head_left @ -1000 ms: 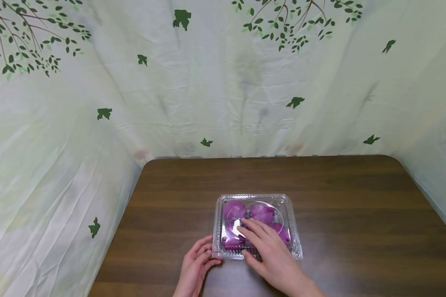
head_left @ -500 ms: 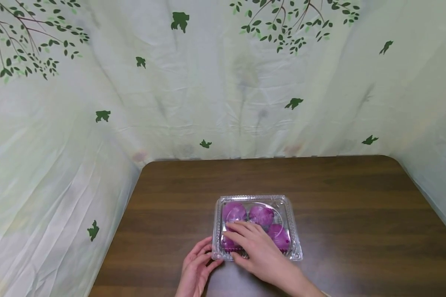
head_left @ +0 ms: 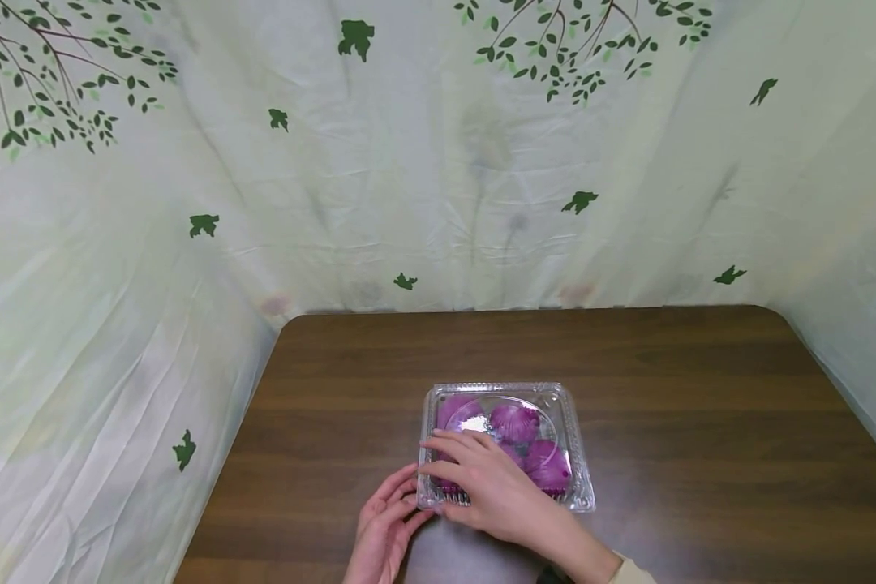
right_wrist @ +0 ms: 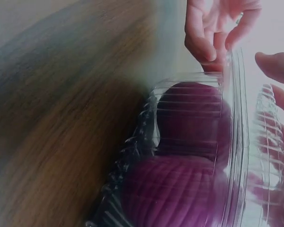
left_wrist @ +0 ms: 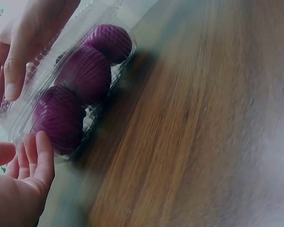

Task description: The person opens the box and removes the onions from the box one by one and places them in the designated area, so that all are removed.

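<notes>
A clear plastic clamshell box (head_left: 496,388) lies on the table with its lid down. Inside are several purple ridged balls (head_left: 514,423). At the box's near left corner is my left hand (head_left: 383,523), its fingertips right at the edge and its thumb apart from them. My right hand (head_left: 500,495) spreads its fingers over the near left part of the lid, hiding some of the balls. In the left wrist view, the left fingers (left_wrist: 45,156) reach the box's corner. The right wrist view shows the lid rim (right_wrist: 237,142) between the two hands.
The box stands near the front of a brown wooden table (head_left: 686,422) with rounded back corners. A pale cloth (head_left: 445,178) printed with green leaves and branches hangs behind it and along both sides.
My right hand has slid left across the lid toward the left corner, uncovering the balls on the right. The left hand and the box stay about where they were.
</notes>
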A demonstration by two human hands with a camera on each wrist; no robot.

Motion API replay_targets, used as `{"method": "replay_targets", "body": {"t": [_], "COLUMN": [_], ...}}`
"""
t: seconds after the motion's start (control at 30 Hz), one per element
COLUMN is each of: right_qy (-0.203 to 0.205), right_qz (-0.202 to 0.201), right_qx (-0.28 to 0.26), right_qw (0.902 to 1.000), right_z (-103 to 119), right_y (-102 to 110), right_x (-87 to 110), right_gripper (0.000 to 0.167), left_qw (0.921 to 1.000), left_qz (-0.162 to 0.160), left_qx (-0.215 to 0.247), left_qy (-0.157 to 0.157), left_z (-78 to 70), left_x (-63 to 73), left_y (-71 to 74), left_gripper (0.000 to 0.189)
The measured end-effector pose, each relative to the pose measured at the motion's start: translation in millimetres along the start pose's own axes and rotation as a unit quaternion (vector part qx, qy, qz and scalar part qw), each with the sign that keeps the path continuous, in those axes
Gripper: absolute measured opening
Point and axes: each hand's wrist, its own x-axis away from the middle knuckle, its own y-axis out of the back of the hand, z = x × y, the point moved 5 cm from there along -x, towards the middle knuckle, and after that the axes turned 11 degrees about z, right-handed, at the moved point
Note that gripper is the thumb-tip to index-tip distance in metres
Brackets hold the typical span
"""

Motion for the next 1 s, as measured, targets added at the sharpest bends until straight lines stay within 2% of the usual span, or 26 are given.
{"method": "replay_targets", "body": {"t": [0.2, 0.43, 0.67, 0.87, 1.0], "right_qy": [-0.004, 0.003, 0.003, -0.001, 0.003], "right_qz": [0.016, 0.028, 0.042, 0.027, 0.031], "right_qx": [-0.011, 0.005, 0.022, 0.029, 0.027], "right_qw": [0.9998, 0.9996, 0.9989, 0.9992, 0.9992], "right_z": [-3.1, -3.6, -0.6, -0.1, 0.6], "right_y": [-1.2, -6.3, -12.2, -14.1, -14.9], "right_x": [-6.9, -14.9, -23.9, -28.9, -30.9], "right_gripper": [0.048, 0.049, 0.034, 0.029, 0.023], "left_qw": [0.9997, 0.9991, 0.9993, 0.9998, 1.0000], "left_qz": [-0.014, -0.027, 0.017, 0.011, 0.003], "left_qx": [-0.020, -0.007, 0.020, 0.010, 0.002], "left_qy": [-0.004, 0.033, 0.025, 0.014, 0.009], "left_z": [-1.5, -0.9, 1.9, 2.6, 1.1], "left_x": [-2.3, -1.6, -0.1, -0.7, -2.6], "left_y": [1.2, 2.1, 4.1, 5.3, 4.9], "left_gripper": [0.044, 0.045, 0.043, 0.042, 0.041]}}
